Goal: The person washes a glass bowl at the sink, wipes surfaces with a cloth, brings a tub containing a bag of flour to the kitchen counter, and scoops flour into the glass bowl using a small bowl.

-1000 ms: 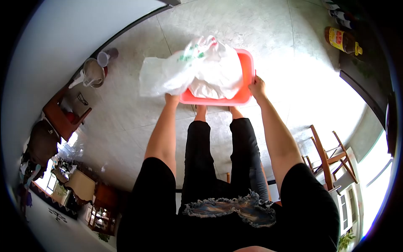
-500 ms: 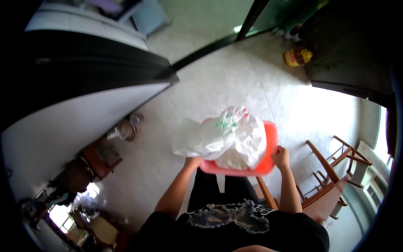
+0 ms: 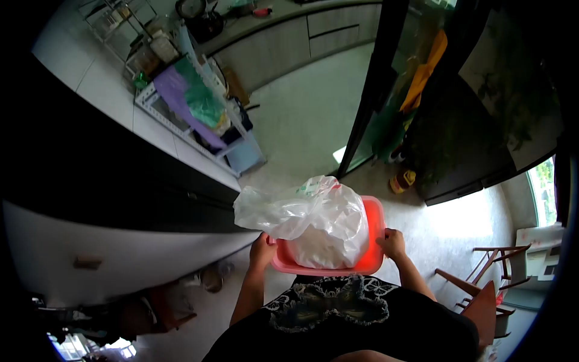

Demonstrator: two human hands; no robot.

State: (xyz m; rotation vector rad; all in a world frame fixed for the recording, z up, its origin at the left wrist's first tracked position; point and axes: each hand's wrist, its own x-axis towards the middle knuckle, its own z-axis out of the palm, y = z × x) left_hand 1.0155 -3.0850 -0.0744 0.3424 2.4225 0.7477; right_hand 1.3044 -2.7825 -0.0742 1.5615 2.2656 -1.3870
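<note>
Left hand point(image 3: 263, 251) and right hand point(image 3: 393, 244) are closed on opposite ends of a pink basin point(image 3: 376, 232) before the torso point(image 3: 344, 336); level carriage is advised, the white plastic bag point(image 3: 329, 232) inside overhanging leftward.

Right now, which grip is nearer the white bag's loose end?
Left grip, by the loose end of the bag; right grip is across the pink basin.

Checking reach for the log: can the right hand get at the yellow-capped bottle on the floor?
Probably not: the right hand grips the red tub, and the bottle sits on the floor beyond it, apparently too far off.
</note>
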